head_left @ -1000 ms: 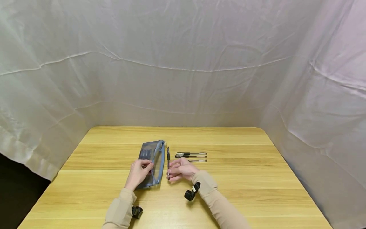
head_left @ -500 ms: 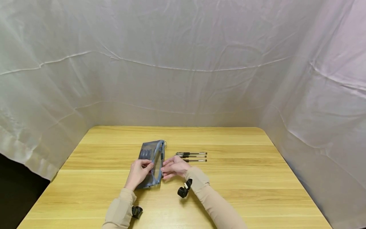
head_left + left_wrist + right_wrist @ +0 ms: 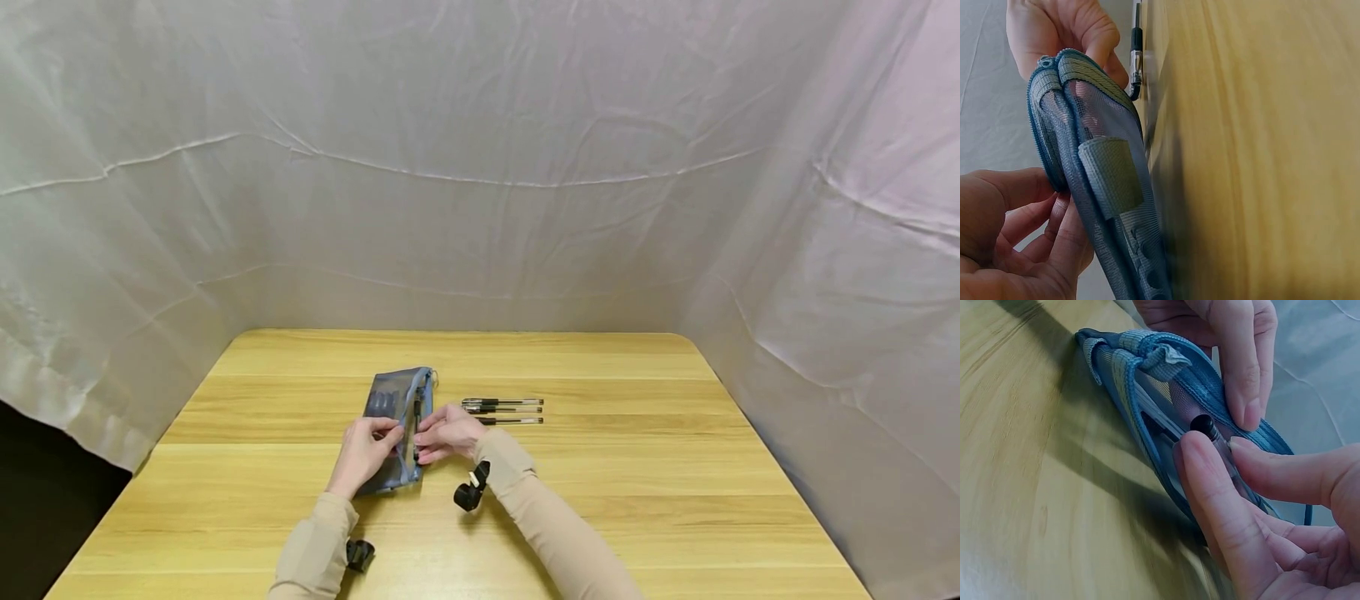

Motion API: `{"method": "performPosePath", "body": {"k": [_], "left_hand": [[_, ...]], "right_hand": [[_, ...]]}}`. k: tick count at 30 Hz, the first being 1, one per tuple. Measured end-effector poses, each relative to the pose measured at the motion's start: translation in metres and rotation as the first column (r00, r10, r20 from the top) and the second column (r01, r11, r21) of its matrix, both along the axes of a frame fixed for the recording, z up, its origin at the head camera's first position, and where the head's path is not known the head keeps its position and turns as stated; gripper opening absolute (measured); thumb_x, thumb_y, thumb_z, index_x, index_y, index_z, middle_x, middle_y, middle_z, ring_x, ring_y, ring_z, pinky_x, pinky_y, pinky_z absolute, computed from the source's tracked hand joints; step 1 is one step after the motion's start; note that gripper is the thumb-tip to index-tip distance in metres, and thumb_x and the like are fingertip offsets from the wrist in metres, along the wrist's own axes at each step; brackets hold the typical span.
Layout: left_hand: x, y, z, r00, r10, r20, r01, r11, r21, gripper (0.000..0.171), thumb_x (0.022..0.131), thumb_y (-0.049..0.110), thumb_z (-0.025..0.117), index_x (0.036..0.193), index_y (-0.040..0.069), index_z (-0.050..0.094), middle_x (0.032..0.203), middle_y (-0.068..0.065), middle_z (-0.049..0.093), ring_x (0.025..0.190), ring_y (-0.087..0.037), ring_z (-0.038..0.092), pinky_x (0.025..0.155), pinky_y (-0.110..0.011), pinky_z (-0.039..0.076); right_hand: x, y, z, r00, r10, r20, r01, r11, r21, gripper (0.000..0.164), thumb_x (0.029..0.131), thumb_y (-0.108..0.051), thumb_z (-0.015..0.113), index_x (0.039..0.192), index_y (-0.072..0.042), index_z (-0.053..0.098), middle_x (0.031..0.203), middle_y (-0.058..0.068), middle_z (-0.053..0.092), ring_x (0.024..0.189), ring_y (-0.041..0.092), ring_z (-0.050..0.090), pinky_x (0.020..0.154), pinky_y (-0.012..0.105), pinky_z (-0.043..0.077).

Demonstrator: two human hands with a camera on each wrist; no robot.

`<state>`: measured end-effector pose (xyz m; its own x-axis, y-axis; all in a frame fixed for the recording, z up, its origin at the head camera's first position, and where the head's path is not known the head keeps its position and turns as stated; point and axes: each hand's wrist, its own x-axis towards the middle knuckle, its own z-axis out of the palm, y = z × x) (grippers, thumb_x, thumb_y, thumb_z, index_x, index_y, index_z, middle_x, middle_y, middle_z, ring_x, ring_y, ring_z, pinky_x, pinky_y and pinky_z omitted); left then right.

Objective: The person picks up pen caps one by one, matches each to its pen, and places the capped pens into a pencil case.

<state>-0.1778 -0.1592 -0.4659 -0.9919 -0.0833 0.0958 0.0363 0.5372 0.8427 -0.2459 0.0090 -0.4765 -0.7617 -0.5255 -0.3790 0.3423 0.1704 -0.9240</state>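
Note:
A blue mesh zip pencil case [image 3: 388, 396] lies on the table with its zipped mouth facing right. My left hand [image 3: 364, 450] pinches the upper edge of that mouth between thumb and fingers, holding it apart. In my right hand [image 3: 448, 433] a black-capped clear pen [image 3: 1205, 427] is pinched between thumb and fingers. The right wrist view shows the pen's end within the case's gaping mouth, with another slim pen-like item lying deeper inside. Part of the pen is hidden by my fingers and the mesh.
Several black gel pens [image 3: 502, 409] lie side by side on the wooden table [image 3: 637, 467], just right of my right hand. Grey cloth [image 3: 480, 233] hangs around the table's back and sides. A small metal ring [image 3: 435, 377] hangs at the case's far corner.
My right hand has moved left with the pen, from beside the pencil case into its mouth. The left hand and the case have stayed in place.

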Motion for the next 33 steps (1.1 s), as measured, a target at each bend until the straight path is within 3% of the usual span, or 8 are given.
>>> {"method": "performPosePath", "body": {"k": [7, 18, 25, 33], "left_hand": [[-0.001, 0.001, 0.0, 1.0, 0.003, 0.003, -0.002, 1.0, -0.01, 0.018, 0.092, 0.003, 0.068, 0.105, -0.007, 0.074, 0.087, -0.016, 0.076, 0.069, -0.016, 0.069, 0.06, -0.022, 0.059], [-0.002, 0.001, 0.0, 1.0, -0.002, 0.007, 0.002, 1.0, 0.021, 0.019, 0.093, 0.003, 0.067, 0.106, -0.009, 0.074, 0.089, -0.018, 0.075, 0.069, -0.014, 0.067, 0.062, -0.024, 0.061], [-0.001, 0.001, 0.0, 1.0, -0.002, 0.01, 0.002, 0.999, 0.032, 0.019, 0.093, 0.003, 0.067, 0.107, -0.008, 0.074, 0.088, -0.018, 0.075, 0.068, -0.015, 0.068, 0.062, -0.025, 0.061], [0.001, 0.002, -0.001, 1.0, -0.008, 0.007, 0.008, 0.999, 0.038, 0.02, 0.092, 0.002, 0.067, 0.108, -0.009, 0.073, 0.088, -0.018, 0.075, 0.068, -0.017, 0.069, 0.063, -0.027, 0.062]], "right_hand": [[-0.001, -0.006, 0.0, 1.0, -0.013, 0.007, 0.013, 1.0, 0.018, 0.02, 0.091, 0.005, 0.068, 0.109, 0.009, 0.06, 0.079, 0.015, 0.072, 0.057, 0.015, 0.068, 0.067, 0.03, 0.064], [0.0, 0.001, -0.003, 1.0, 0.025, -0.01, -0.025, 0.999, -0.028, 0.025, 0.093, 0.005, 0.064, 0.116, 0.014, 0.061, 0.09, 0.024, 0.074, 0.064, 0.017, 0.07, 0.07, 0.031, 0.064], [0.006, 0.021, -0.004, 0.995, 0.03, -0.092, -0.038, 0.996, -0.081, 0.031, 0.094, 0.005, 0.062, 0.122, 0.017, 0.057, 0.091, 0.022, 0.073, 0.066, 0.015, 0.07, 0.072, 0.03, 0.064], [0.007, 0.057, -0.01, 0.971, -0.063, -0.232, 0.042, 0.995, -0.096, 0.032, 0.092, 0.005, 0.064, 0.12, 0.02, 0.057, 0.105, 0.038, 0.068, 0.072, 0.014, 0.071, 0.073, 0.028, 0.064]]}}
